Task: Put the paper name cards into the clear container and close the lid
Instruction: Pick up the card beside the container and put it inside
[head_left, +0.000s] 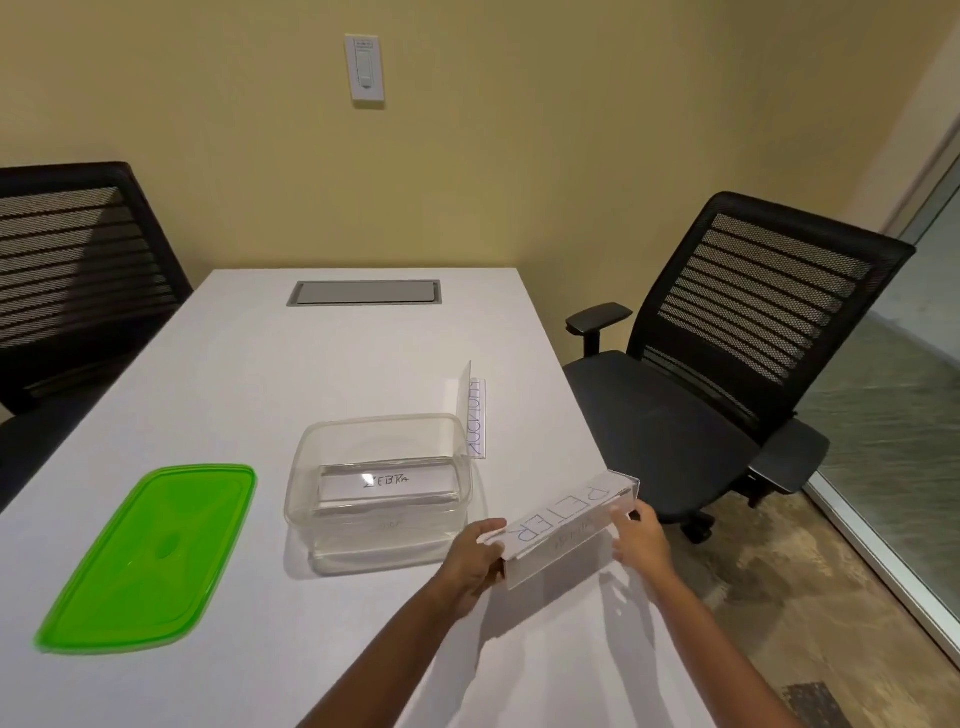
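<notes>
A clear container (311, 447) stands open in the middle of the white table, with one name card marked ZEBRA (387, 480) lying inside. Just right of it I hold a name card marked PETER (558, 519) in a clear holder, lifted off the table. My left hand (475, 558) grips its near left end and my right hand (639, 535) grips its right end. A third name card (475, 415) stands upright behind the container's right corner. The green lid (150, 561) lies flat on the table to the left.
A grey cable hatch (363, 292) is set into the far end of the table (260, 364). One black mesh chair (727, 364) stands at the right side, another (67, 270) at the far left. The table's right edge runs close to my right hand.
</notes>
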